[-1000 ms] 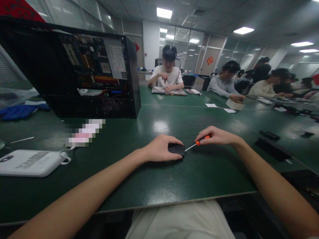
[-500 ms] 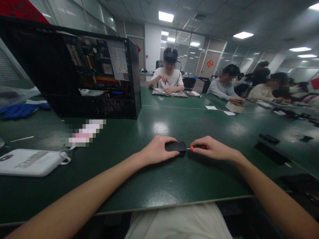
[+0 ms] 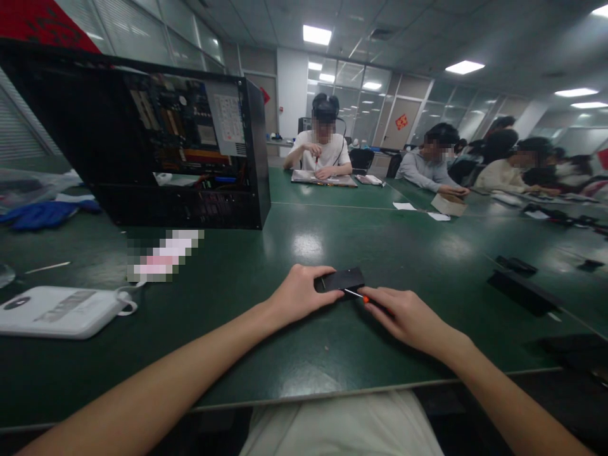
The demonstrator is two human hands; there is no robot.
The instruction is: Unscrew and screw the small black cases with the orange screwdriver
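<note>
While left hand (image 3: 300,291) pinches black box (image 3: 346,278) inward of near edge of worktop (image 3: 266,361) | right hand (image 3: 409,315) grips screwdriver (image 3: 365,299), tip at box's side | advisable: firm brace, light pressure

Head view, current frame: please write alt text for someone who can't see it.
A person's left hand grips a black block at a green table; the right hand holds a screwdriver at its near side. An open computer case stands at left; other people sit beyond.
</note>
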